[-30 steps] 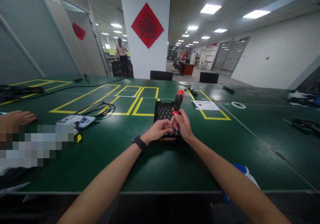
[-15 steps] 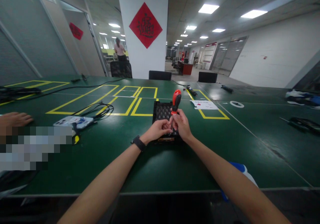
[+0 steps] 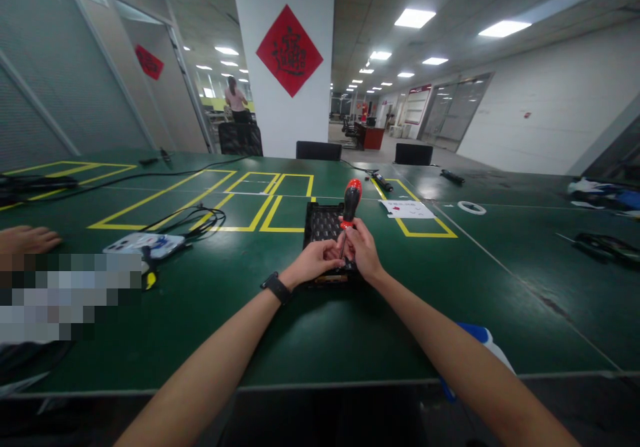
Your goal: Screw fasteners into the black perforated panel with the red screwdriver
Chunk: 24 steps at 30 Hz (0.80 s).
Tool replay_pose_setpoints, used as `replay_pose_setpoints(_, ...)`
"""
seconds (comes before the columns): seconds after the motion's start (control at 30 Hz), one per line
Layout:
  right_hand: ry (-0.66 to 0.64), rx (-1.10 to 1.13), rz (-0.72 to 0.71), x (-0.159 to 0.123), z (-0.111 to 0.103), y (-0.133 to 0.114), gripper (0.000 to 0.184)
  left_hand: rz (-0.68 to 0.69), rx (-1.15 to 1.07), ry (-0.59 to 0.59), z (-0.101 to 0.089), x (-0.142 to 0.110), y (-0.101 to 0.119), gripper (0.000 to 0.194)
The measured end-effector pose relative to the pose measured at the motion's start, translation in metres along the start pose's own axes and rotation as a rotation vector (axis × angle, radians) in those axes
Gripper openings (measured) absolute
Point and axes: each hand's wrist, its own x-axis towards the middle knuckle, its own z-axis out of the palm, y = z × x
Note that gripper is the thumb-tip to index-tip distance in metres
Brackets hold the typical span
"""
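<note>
A screwdriver (image 3: 351,202) with a red and black handle stands nearly upright, handle up, over a black bit tray (image 3: 323,224) on the green table. My right hand (image 3: 361,250) is closed round its metal shaft just below the handle. My left hand (image 3: 316,261), with a black watch on the wrist, pinches at the lower end of the shaft, and what is between its fingertips is too small to make out. Both hands meet over the near end of the tray.
A phone (image 3: 143,242) and a coil of black cable (image 3: 197,218) lie to the left. Another person's hand (image 3: 27,239) rests at the far left edge. Paper (image 3: 411,209), a tape ring (image 3: 471,208) and dark tools lie to the right. Yellow lines mark the table (image 3: 300,327).
The hands and screwdriver stay together over the tray; the handle has tilted slightly toward upright. The view has drifted a little.
</note>
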Motion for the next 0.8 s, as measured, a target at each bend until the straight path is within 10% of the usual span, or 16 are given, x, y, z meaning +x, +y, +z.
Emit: replay_pose_setpoints(0.8,-0.013,-0.018,-0.007,-0.0004,0.0010,-0.0030,0.034,0.018,-0.026,0.005,-0.0004,-0.0003,0.0014,0.022)
